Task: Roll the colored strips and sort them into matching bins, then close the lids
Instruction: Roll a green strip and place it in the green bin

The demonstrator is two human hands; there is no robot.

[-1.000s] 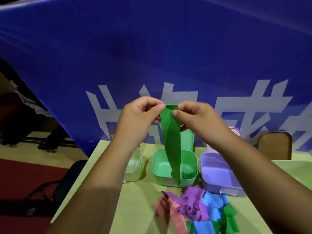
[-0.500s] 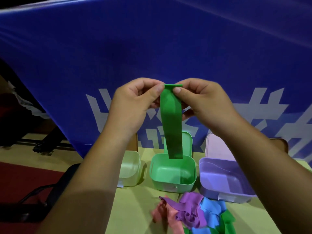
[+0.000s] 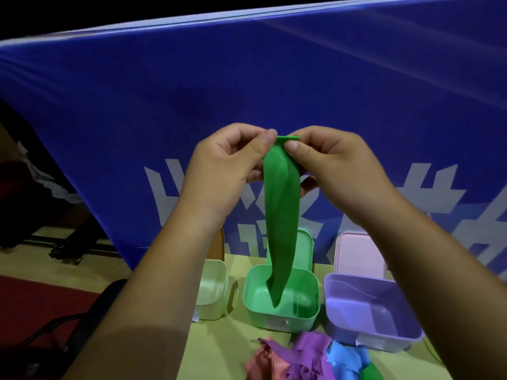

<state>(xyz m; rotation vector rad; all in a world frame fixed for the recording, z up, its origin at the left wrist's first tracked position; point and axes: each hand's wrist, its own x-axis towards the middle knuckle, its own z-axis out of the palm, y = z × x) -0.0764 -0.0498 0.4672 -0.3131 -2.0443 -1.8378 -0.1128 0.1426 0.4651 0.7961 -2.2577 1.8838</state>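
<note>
A green strip (image 3: 281, 215) hangs straight down in front of me, its top end folded over. My left hand (image 3: 225, 171) and my right hand (image 3: 332, 165) both pinch that top end between thumb and fingers. The strip's lower tip dangles over the open green bin (image 3: 307, 316), whose lid (image 3: 304, 248) stands upright behind it. To the right sits an open purple bin (image 3: 373, 316) with a pale pink lid (image 3: 359, 253) behind it. A pale green bin (image 3: 214, 289) stands to the left, partly behind my left forearm.
A heap of loose pink, purple, blue and green strips (image 3: 310, 357) lies on the yellow-green table (image 3: 219, 349) in front of the bins. A blue banner with white characters (image 3: 247, 91) hangs behind. A dark chair (image 3: 68, 333) stands at the table's left edge.
The strip hangs longer and more twisted than half a second ago, its tip now down over the green bin. Both hands keep their pinch on the top end.
</note>
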